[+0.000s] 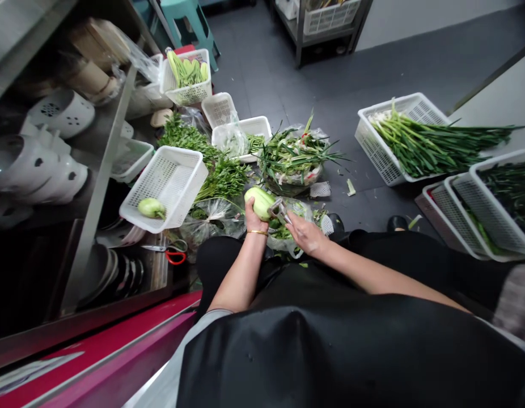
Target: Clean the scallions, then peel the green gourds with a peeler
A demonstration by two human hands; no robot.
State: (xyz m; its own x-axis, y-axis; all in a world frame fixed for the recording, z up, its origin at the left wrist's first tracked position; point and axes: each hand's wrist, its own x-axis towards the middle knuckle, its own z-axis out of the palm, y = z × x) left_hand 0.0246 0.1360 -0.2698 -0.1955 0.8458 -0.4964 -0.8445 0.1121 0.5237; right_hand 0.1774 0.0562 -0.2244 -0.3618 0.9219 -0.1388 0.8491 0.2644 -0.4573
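Observation:
A pale green, rounded gourd-like vegetable (261, 203) is gripped in my left hand (254, 220), above my lap. My right hand (305, 232) is closed around the handle of a metal peeler (279, 209), whose head meets the vegetable's right end. Below both hands lies a plastic bag (294, 241) with green scraps in and around it. To the left, a white perforated basket (183, 170) holds one more pale green vegetable (151, 208) of the same sort.
Leafy greens (224, 178) and a heap of green trimmings (294, 153) lie ahead. At right stand baskets, one with long green stalks (432, 141). Red-handled scissors (174, 256) rest by the shelf (101, 187) on the left. A teal stool (188, 20) stands behind.

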